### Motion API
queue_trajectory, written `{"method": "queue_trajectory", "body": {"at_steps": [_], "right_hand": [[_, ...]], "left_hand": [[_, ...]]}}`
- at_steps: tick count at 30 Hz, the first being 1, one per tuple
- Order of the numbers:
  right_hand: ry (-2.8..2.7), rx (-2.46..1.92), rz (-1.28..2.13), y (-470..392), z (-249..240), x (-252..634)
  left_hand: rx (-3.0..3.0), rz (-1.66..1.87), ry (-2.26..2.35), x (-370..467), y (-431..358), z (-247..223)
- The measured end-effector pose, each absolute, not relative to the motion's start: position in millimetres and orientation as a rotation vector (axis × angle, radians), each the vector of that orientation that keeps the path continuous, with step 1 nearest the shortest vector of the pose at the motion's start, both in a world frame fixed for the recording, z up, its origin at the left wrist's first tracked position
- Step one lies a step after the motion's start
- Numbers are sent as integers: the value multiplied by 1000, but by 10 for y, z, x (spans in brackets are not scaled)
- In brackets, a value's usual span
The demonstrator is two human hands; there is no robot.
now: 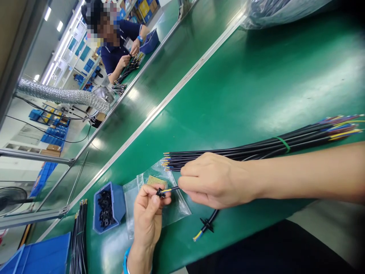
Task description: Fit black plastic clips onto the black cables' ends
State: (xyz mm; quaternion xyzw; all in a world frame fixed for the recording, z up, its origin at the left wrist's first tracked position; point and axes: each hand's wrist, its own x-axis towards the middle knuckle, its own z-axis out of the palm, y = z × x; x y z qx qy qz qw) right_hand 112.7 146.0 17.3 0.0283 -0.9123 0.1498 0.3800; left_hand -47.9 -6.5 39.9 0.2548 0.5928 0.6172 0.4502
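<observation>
Between the thumb and fingers of my left hand (151,209) is a small black plastic clip (161,193). My right hand (216,179) is closed around a black cable (175,188), whose yellow and blue wire ends reach into the clip. Below my right hand another black cable end (212,217) comes out, with a black winged clip (207,225) on it and bare coloured wires at its tip. Behind my right hand lies a bundle of black cables (242,149) with a green tie (282,144). My right fingertips are partly hidden.
A blue bin (119,201) of black clips stands left of my left hand, near a clear plastic bag (179,207) and a yellow sponge (155,181). More cables (80,239) lie beside a blue tray (48,255). Across the metal rail (134,91), a person (119,45) handles cables.
</observation>
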Motion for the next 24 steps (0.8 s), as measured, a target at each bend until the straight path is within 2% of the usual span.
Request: {"method": "queue_trajectory", "body": {"at_steps": [10,17,24], "right_hand": [[-2398,161,433,1439,193,1155],[-2439,142,331,1451,210,1149],[-2483,183,411,1393,173,1157]], "left_hand": [[748,1437,1427,-402,-101,305],[668,1518,1425,-333,-67,136],[1138,1586,1658,-302,-74,105]]}}
